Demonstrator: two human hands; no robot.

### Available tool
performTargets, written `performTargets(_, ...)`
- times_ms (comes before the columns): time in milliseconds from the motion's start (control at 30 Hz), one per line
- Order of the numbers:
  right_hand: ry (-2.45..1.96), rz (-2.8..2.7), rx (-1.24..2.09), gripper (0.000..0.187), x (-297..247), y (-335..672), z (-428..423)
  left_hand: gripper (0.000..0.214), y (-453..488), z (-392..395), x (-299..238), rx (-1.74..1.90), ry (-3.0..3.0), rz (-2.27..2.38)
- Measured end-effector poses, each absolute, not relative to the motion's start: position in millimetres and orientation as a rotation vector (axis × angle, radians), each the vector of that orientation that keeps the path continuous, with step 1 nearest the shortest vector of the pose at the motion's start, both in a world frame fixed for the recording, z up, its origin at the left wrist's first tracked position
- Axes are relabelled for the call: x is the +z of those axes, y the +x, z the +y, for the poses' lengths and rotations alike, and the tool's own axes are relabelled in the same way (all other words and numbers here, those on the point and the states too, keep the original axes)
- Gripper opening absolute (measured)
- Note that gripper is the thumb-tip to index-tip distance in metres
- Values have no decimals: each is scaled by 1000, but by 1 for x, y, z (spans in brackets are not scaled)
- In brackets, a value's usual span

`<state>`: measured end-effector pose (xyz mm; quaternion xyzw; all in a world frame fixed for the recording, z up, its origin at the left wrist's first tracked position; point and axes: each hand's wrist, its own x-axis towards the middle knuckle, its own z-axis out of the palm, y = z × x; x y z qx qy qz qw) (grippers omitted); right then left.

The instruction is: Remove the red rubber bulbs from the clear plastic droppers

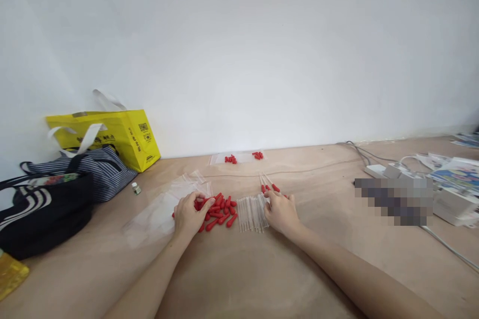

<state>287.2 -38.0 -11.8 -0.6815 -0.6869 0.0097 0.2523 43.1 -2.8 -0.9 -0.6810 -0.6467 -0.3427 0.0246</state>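
A pile of red rubber dropper bulbs (220, 212) lies on the wooden table. My left hand (190, 213) is at the pile's left side, with thumb and fingers closed around a red bulb. Beside the pile is a row of clear glass tubes (251, 214), laid parallel. My right hand (281, 210) is at the row's right end, its fingers curled and pinched on a tube there; the fingertips are partly hidden. Just beyond it lie several glass droppers (266, 182) with red bulbs fitted, partly covered by the hand.
Clear plastic bags (160, 207) spread left of the pile. Near the wall lies a bag (245, 158) with red bulbs. Yellow (144, 139), striped (108, 172) and black bags (48, 209) stand left, by a small bottle (136, 188). Right are a power strip (389, 172) and cables.
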Motion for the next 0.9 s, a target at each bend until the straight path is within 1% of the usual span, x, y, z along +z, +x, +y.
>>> performTargets(200,-1854,-1882,32,22,-10,287,-41,25,39,-6,1,-1196,-1968,-1928)
performTargets(400,-1990,-1670,275,19,7,317,-1,22,59,-25,3,-1285,-2073,-1551)
performTargets(500,-2095,-1598,374,15,11,330,30,18,72,-36,1,-1251,-2216,-1398)
performTargets(633,-2190,-1571,576,4,10,331,57,15,78,-41,0,-1210,-2301,-1292)
performTargets(800,-2167,-1540,727,8,13,325,66,15,77,-41,0,-1199,-2312,-1279)
performTargets(900,-2034,-1518,743,7,19,329,59,14,77,-42,-1,-1157,-2361,-1247)
